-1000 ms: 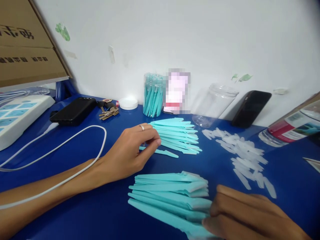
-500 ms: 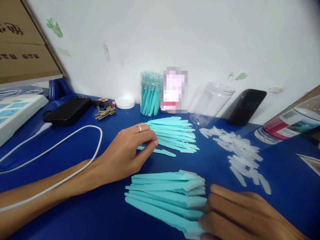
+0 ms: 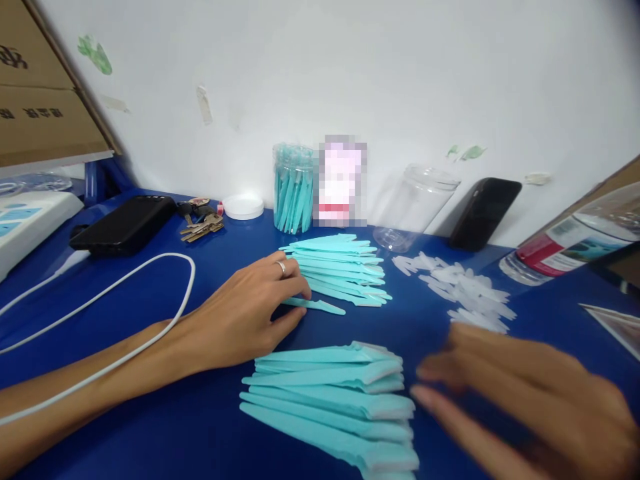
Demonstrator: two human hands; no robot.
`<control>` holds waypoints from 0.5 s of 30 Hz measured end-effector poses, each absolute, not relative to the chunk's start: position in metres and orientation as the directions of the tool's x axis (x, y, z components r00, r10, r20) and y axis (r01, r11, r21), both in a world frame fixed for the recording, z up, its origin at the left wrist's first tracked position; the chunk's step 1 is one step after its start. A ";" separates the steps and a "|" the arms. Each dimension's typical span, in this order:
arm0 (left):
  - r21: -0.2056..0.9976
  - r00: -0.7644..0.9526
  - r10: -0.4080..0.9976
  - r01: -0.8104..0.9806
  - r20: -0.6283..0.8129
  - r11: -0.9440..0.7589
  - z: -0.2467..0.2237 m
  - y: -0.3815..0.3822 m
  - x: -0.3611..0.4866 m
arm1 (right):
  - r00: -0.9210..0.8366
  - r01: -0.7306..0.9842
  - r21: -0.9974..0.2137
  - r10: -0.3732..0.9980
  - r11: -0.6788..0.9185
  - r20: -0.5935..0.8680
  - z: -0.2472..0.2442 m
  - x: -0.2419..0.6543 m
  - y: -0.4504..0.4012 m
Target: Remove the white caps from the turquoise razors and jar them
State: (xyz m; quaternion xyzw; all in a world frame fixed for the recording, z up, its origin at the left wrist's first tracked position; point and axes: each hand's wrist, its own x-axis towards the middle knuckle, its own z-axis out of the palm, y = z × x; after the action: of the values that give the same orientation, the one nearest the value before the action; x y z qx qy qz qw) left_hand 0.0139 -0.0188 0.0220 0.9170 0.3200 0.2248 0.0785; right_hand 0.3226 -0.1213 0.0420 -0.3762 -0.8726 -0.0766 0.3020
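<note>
My left hand (image 3: 255,303), with a ring on one finger, has its thumb and forefinger on either side of the handle of a single turquoise eyebrow razor (image 3: 323,306), which lies on the blue table. Just behind it is a fanned pile of the same razors (image 3: 345,267). A second group of razors (image 3: 330,400) lies nearer to me, with whitish blade ends pointing right. My right hand (image 3: 535,393) is blurred, right of this group, its thumb and forefinger apart and nothing visible between them. It partly hides the pile of translucent blade caps (image 3: 470,290).
Along the wall stand a jar full of razors (image 3: 294,190), a blurred-out upright object (image 3: 343,180), a clear jar (image 3: 415,207), a leaning phone (image 3: 485,213) and a water bottle (image 3: 560,247). A white lid (image 3: 243,207), keys (image 3: 203,227) and a power bank (image 3: 125,223) sit left. A white cable (image 3: 193,280) crosses my left forearm.
My right hand has come away from the near group of razors, moving right, its fingers parting. My left thumb and forefinger have parted around the single razor. The view has shifted slightly.
</note>
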 end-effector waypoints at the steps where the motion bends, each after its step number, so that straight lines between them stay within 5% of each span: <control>1: 0.284 0.700 0.624 0.555 0.348 -0.782 0.021 -0.019 0.013 | -0.485 0.736 -0.113 0.636 0.668 0.600 0.046 0.326 -0.115; 4: 0.272 0.702 0.629 0.567 0.334 -0.778 0.017 -0.018 0.011 | -0.386 0.839 -0.121 0.737 0.531 0.554 0.055 0.341 -0.090; 9: 0.200 0.697 0.618 0.589 0.365 -0.783 0.014 -0.013 0.008 | -0.221 0.975 0.082 0.911 0.205 0.349 0.057 0.377 -0.058; 15: 0.074 0.682 0.613 0.643 0.398 -0.763 0.019 -0.012 0.009 | -0.136 0.981 0.151 0.989 0.125 0.062 0.060 0.394 -0.056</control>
State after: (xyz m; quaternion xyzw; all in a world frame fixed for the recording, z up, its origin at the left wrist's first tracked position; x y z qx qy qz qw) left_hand 0.0093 -0.0120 0.0187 0.9164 0.3426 0.2039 -0.0358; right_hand 0.3940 -0.0561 0.0597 -0.6567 -0.7497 -0.0775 -0.0264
